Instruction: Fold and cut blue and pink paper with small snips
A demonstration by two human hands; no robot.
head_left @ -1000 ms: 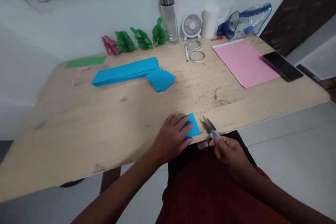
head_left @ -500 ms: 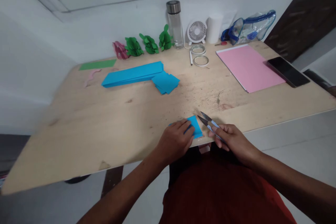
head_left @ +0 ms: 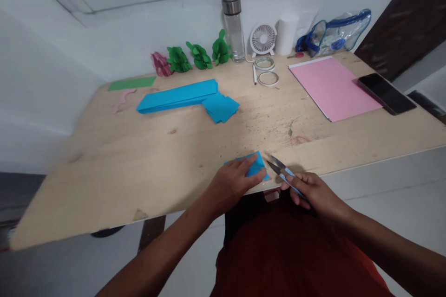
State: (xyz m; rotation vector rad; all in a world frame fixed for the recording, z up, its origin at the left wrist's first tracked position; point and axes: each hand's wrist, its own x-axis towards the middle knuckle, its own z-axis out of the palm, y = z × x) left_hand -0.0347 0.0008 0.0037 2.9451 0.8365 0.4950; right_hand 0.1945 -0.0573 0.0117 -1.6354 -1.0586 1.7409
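A small piece of blue paper (head_left: 257,165) lies at the table's front edge. My left hand (head_left: 234,179) rests flat on it, thumb and fingers spread, covering much of its left part. In my right hand (head_left: 306,190) is a pair of thread snips (head_left: 286,177), gripped by the handles. The blades are parted and point up and left, just right of the paper and apart from it. Farther back lie a pile of blue paper squares (head_left: 220,107) and a stack of long blue strips (head_left: 177,96).
Along the wall stand green paper shapes (head_left: 200,55), a pink paper shape (head_left: 160,64), a glass bottle (head_left: 234,32) and a white fan (head_left: 263,39). Tape rolls (head_left: 268,79) lie before the fan. Pink paper (head_left: 334,88) and a phone (head_left: 386,93) are at the right.
The fingers of my left hand have spread out over the blue paper, the thumb now lying near its right edge. My right hand and the snips have shifted slightly right and down.
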